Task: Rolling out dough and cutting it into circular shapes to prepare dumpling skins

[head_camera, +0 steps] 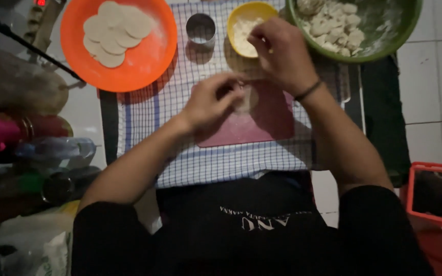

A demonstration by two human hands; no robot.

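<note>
Left hand [208, 102] grip pinches the edge of the dough disc [245, 98], which lies on the pink board [262, 125] over the checked cloth [180, 117]. Right hand [282, 53] hovers by the yellow flour bowl [249, 25], fingers curled (can't tell if it holds anything). Best to keep the disc flat and dust lightly, evenly.

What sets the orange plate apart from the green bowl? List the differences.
The orange plate is shallow and flat; the green bowl is deep with high walls.
The orange plate holds a stack of thin round dough discs; the green bowl holds small dough lumps.
The orange plate shows almost whole; the green bowl is cut off by the picture's top edge.
Both are round, floury, and sit at the far edge of the checked cloth.
</note>
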